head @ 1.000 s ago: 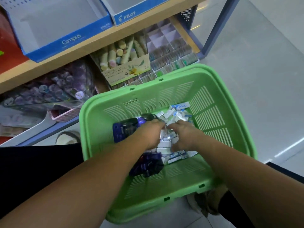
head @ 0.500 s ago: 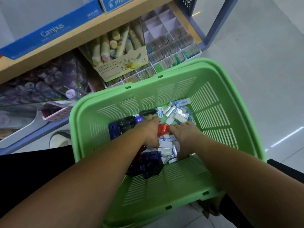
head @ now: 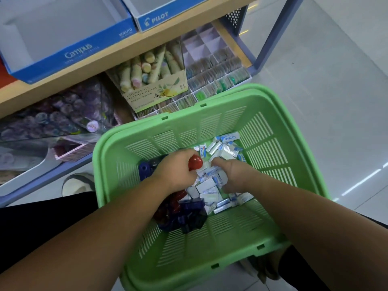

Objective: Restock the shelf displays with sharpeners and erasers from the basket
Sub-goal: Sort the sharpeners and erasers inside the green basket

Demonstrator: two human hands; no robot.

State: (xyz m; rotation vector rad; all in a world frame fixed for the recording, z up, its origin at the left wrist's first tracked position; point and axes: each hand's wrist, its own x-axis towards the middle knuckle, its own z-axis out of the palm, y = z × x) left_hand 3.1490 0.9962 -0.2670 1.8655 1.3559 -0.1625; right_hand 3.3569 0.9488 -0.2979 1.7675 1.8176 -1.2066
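A green plastic basket (head: 273, 114) sits in front of me on the floor. Inside lies a heap of white and blue wrapped erasers (head: 225, 149) and dark blue sharpeners (head: 184, 215), with a red one (head: 174, 199) among them. My left hand (head: 174, 171) is down in the basket, closed around a red sharpener (head: 195, 162). My right hand (head: 233, 175) rests palm-down in the eraser heap, fingers curled into it; whether it grips any is hidden. Above, on the wooden shelf, stand a blue Campus display box (head: 69, 53) and a blue Pilot display box (head: 159, 17).
Under the shelf board are a carton of hand cream tubes (head: 151, 80), a divided tray of small items (head: 218, 70) and a clear box of purple round items (head: 56, 114). A blue-grey shelf post (head: 270, 38) stands at the right. Grey tiled floor lies to the right.
My left hand has closed on a red sharpener and lifted it clear of the pile. My right hand has shifted slightly within the erasers. The view has tilted up a little.
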